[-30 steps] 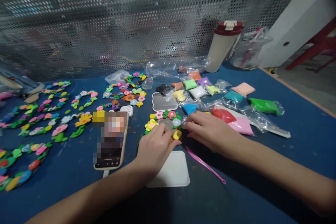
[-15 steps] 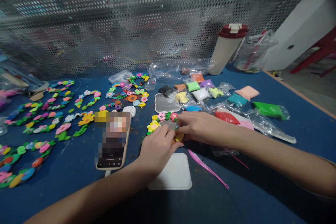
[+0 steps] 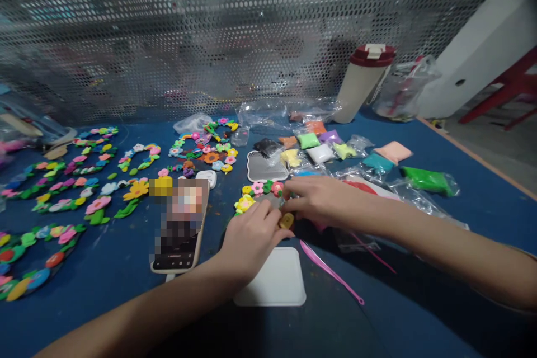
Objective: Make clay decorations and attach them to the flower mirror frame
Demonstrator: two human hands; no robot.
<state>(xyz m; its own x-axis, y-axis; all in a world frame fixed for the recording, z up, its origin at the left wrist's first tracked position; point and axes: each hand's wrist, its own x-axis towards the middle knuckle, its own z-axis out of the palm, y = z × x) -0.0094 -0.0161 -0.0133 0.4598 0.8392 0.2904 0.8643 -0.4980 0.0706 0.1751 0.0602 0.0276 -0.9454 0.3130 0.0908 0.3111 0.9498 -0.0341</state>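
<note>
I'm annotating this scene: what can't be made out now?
Head view: near side of the flower ring, hidden by left hand and right hand.
Head view: screen of the phone, mostly pixelated.
Head view: lower part of red packet, behind the right forearm.
Head view: lower-left colourful ring, cut by left edge.

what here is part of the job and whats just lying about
Likely part of the job:
flower ring, under the left hand and right hand
yellow piece, between the hands
pink tool, nearby
coloured packets, perhaps supplies

Probably just lying about:
phone
lidded cup
clear bag, beside the cup
</note>
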